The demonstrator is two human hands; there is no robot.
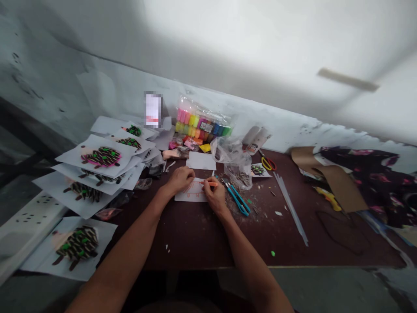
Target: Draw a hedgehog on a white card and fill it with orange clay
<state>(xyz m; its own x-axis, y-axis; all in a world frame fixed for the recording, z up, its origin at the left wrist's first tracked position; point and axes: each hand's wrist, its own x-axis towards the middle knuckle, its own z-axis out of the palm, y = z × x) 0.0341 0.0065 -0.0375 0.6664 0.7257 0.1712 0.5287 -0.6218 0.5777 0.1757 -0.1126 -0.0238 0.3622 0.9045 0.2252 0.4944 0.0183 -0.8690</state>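
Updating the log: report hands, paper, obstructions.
Right hand gripping orange pen. Left hand at corner of marked paper. Blue-handled tool nearby, off the paper.

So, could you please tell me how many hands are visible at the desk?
2. The left hand is at the upper left of the drawn-on paper; the right hand, at its right, holds an orange pen.

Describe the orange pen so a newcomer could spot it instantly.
On the dark brown table, find the white sheet bearing orange marks. At its right end, the right hand grips the orange pen. Unlike the blue-handled tool lying nearby, it is orange and held.
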